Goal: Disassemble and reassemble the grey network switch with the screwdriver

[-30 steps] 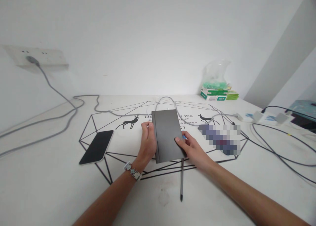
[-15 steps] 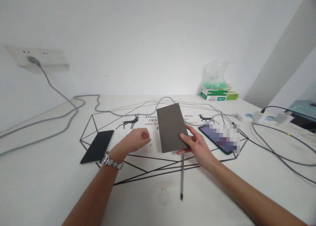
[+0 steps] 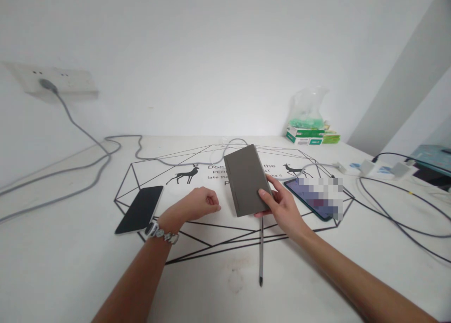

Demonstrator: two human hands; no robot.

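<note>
My right hand (image 3: pixel 282 205) grips a thin, dark grey-brown notebook (image 3: pixel 248 182) by its lower right corner, thumb on the cover and fingers behind. The notebook is tilted up above the table and covers part of the printed lettering. To its left, my left hand (image 3: pixel 200 203) is loosely curled, apart from the notebook, with nothing visible in the fingers; a silver watch (image 3: pixel 162 232) is on that wrist. Below the notebook lies a slim grey pen (image 3: pixel 261 252) with a dark tip, its upper end hidden.
A dark-screened phone (image 3: pixel 140 209) lies left, and another phone (image 3: pixel 312 200) right, its screen partly blurred out. Grey cable (image 3: pixel 165 164) crosses the back. A power strip (image 3: pixel 375 168) and black cords lie right. Small boxes (image 3: pixel 306 136) under a plastic bag (image 3: pixel 307 109) stand at the wall.
My left hand has shifted slightly right, towards the notebook. The notebook has turned a little in my right hand and its lower edge has moved right.
</note>
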